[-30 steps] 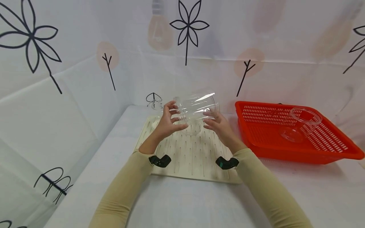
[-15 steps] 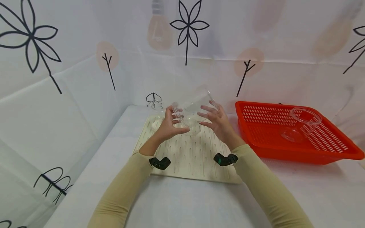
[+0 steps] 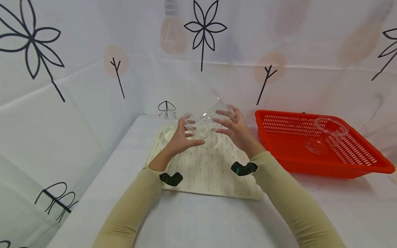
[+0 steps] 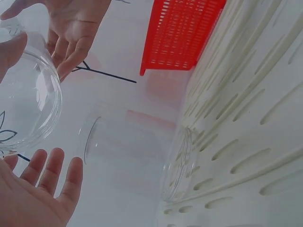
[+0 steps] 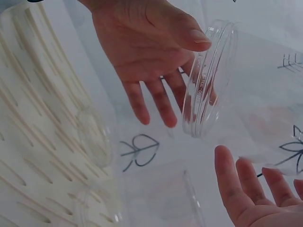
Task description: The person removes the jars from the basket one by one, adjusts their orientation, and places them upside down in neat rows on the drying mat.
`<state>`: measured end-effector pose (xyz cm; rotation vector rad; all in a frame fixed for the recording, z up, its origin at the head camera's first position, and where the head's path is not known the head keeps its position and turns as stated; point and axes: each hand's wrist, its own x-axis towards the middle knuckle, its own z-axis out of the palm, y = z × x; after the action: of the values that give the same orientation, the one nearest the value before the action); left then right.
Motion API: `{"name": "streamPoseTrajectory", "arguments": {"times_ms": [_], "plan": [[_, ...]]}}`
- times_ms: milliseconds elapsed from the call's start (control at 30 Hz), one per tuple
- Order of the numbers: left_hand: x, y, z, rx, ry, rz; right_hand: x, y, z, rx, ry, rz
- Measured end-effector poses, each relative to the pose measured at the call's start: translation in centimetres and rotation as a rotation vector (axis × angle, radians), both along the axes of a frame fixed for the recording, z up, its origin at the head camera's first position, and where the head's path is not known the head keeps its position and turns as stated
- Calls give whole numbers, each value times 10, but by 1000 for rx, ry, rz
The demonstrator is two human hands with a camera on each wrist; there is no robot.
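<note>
A clear plastic jar (image 3: 196, 127) is held tilted above the cream ribbed mat (image 3: 198, 172). My left hand (image 3: 181, 139) grips its ridged end, thumb in front and fingers spread on the far side. In the right wrist view the left thumb presses the ridged band (image 5: 208, 90), which bears raised lettering. My right hand (image 3: 237, 129) holds the jar's other end, its fingers spread along the wall near the wide rim. Behind the held jar, another clear jar (image 3: 212, 140) stands on the mat. One more clear jar (image 3: 168, 132) is at the mat's far left.
On the right is a red perforated basket (image 3: 310, 168) with a clear jar (image 3: 332, 126) inside. A white patterned sheet (image 3: 149, 79) hangs behind the table and along its left side. The white table (image 3: 204, 220) extends in front of the mat.
The jar has turned in my hands, its ridged end now facing more toward me and its wide end tipped up and back. My right hand has shifted slightly up and left.
</note>
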<state>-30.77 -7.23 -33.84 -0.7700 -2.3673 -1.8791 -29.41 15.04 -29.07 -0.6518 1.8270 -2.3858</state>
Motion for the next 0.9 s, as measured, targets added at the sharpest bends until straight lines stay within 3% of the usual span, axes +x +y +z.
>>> {"name": "streamPoseTrajectory", "arguments": {"times_ms": [233, 700, 900], "plan": [[1, -22, 0, -42, -24, 5, -2, 1, 6, 27, 0, -7], [3, -81, -19, -207, 9, 17, -4, -3, 9, 74, 25, 47], [4, -109, -27, -286, 8, 67, -7, -8, 3, 125, 39, 55]]}}
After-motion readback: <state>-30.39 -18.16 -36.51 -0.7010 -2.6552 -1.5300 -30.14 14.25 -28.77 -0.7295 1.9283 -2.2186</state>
